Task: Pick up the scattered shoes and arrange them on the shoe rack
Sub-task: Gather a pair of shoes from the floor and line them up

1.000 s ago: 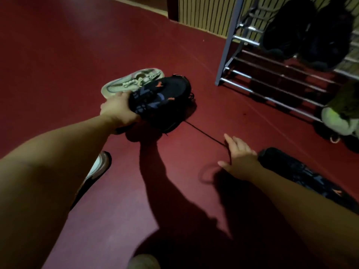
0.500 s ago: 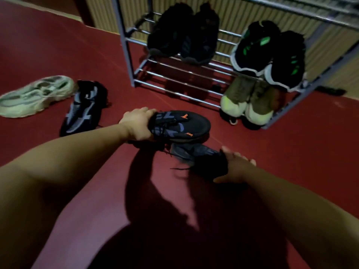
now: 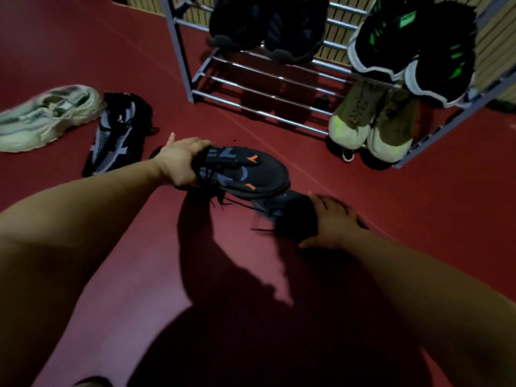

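Gripping the shoe (image 3: 245, 171) at its heel end, the left hand (image 3: 181, 160) is holding it with fingers curled round the collar, toe pointing right, apparently just clear of the floor (image 3: 418, 219). Just right of and below those fingers, the right hand (image 3: 332, 222) is pinching the mate (image 3: 287, 210) between thumb and fingers at its heel; the mate is lying on the floor, partly under the held toe, with laces trailing loose. For a clean lift, the right hand is needing a deep hold at the collar and a level rise, so that the laces are not catching. Beyond both sets of fingers, the rack (image 3: 251, 89) is showing bare bottom rails left of the olive pair (image 3: 374, 127); that gap is looking wide enough for two shoes side by side. The post (image 3: 178, 51) and the black pair (image 3: 268, 29) above are bounding this space, so a low, toe-first entry is looking safest. Far left of the left fingers, a pale shoe (image 3: 47, 115) and a knit shoe (image 3: 117, 135) are lying well apart from that path.
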{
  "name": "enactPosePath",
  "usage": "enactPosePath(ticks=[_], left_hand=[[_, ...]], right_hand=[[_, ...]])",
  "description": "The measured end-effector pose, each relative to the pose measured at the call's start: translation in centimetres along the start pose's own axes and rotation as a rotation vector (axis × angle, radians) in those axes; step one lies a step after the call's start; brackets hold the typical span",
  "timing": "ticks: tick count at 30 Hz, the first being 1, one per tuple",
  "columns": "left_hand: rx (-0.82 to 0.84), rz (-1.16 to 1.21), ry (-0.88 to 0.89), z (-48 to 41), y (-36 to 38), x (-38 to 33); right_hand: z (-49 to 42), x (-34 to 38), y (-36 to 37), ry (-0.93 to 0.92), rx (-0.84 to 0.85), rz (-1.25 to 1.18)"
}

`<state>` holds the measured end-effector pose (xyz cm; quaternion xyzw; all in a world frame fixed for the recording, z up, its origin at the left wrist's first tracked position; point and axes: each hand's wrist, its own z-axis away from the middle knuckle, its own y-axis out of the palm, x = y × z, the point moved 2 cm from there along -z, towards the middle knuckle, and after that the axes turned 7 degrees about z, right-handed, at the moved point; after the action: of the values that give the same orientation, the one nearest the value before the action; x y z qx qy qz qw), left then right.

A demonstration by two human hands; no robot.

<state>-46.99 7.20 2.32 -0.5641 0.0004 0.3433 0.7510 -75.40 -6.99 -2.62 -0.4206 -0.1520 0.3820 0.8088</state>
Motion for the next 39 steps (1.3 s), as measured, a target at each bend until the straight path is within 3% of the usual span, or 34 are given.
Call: enactPosePath(ticks=[6, 10, 13, 16, 19, 20, 22, 25, 28, 31, 35, 39], left_hand=[[0.361, -0.246, 0.171, 1.2, -1.4, 3.9], [0.467, -0.411, 0.416, 0.9, 0.0, 1.6], [0.503, -0.637, 0.619, 0.3, 2.0, -1.0], [0.384, -0.816, 0.765, -0.8, 3.1, -3.7], [0.008, -0.703, 1.067, -1.5, 4.2, -5.9], [-0.083, -0.620, 1.049, -1.7, 4.5, -6.5], [-0.170, -0.401, 0.843, -2.3, 5.1, -7.3], [-0.063, -0.024, 0.355, -2.7, 6.1, -7.7], [-0.006, 0.275, 0.116, -2.4, 7.2, -7.4], [0.104, 0.270, 0.040, -1.5, 8.5, -7.0], [0.111, 0.345, -0.001, -1.2, 9.2, -6.1], [0.138, 0.548, 0.016, -0.4, 9.4, -5.3]], right_hand=[[-0.5, 0.9, 0.7, 0.049, -0.084, 0.023], [-0.1, 0.8, 0.3, 0.072, -0.085, -0.012], [1.5, 0.7, 0.6, 0.196, -0.077, -0.069], [4.0, 0.7, 2.2, 0.428, -0.027, -0.236], [6.6, 0.1, 4.9, 0.501, -0.069, -0.480], [7.4, -0.2, 5.5, 0.473, -0.115, -0.563], [8.8, -1.1, 6.3, 0.467, -0.211, -0.779], [10.2, -2.6, 7.8, 0.582, -0.228, -0.931], [10.8, -2.7, 9.5, 0.594, -0.116, -0.925], [10.7, -1.8, 9.7, 0.597, -0.093, -0.918], [10.0, 0.5, 8.0, 0.534, -0.100, -0.690], [8.6, 3.7, 6.1, 0.524, 0.033, -0.523]])
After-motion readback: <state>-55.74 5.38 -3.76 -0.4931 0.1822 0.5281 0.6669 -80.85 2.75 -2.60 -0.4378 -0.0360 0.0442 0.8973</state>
